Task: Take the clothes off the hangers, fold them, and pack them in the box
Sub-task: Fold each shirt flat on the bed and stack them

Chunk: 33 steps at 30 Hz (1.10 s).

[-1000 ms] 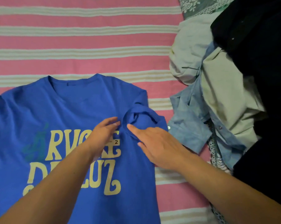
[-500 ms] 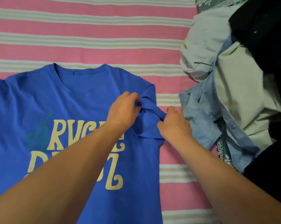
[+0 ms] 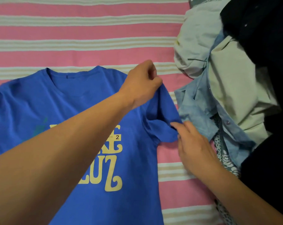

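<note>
A blue T-shirt [image 3: 82, 103] with pale yellow lettering lies face up on a bed covered by a pink and cream striped sheet [image 3: 88, 34], its neckline pointing to the far edge and its body running off the near edge of the view. The left hand [image 3: 142, 83] reaches across the chest of the shirt; its fingers are curled tight, pinching the shoulder seam at the top of the shirt's right-side sleeve [image 3: 163, 114] and lifting it slightly off the sheet. The right hand [image 3: 192, 142] lies low beside the sleeve's hem, fingers nearly straight, with the fingertips [image 3: 175, 125] touching the hem; whether the thumb pinches the cloth from below cannot be told.

Beyond the neckline the sheet shows bare stripes all the way to the far edge, and a strip of bare sheet also runs along the shirt's right side toward the near edge. Along the right edge of the bed a heap of clothes crowds in: a light blue button shirt [image 3: 201, 111] touches the held sleeve, a pale cream garment [image 3: 235, 88] lies over it, a whitish bundle [image 3: 194, 46] sits farther back, and dark garments [image 3: 264, 38] cover the far right corner. A grey patterned cloth [image 3: 223, 156] shows beneath the heap.
</note>
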Available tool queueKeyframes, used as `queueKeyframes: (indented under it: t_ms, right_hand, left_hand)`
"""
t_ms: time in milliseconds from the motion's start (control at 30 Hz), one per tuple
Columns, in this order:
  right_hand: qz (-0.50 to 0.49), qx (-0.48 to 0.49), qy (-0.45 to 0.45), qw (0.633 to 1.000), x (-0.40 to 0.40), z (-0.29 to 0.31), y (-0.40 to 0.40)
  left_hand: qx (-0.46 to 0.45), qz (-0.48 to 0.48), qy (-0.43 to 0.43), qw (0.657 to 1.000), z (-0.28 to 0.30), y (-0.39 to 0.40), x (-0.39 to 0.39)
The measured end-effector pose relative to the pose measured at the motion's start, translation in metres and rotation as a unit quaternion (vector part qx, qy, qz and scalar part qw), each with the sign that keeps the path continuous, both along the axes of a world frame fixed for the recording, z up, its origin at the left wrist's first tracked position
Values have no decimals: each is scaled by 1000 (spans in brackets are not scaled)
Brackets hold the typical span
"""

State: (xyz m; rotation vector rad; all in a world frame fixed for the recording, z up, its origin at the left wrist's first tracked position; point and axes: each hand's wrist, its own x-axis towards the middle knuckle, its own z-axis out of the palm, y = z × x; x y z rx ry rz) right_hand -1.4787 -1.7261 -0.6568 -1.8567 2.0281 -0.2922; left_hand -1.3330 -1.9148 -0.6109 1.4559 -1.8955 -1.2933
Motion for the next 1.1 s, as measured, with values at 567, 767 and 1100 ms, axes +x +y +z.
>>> queueKeyframes:
  t_ms: [567,767,1100]
  right_hand:
    - [-280,50,-43,958,-5,5,8]
    - [-188,-32,29,981,-11,-6,-85]
    - [-153,25,86,984,-58,-9,-149]
  left_hand:
    - [16,45,-92,995,-69,132,63]
    - [-131,-182,-208,952,-105,176,22]
    - [-101,-77,-255,959,-94,197,-69]
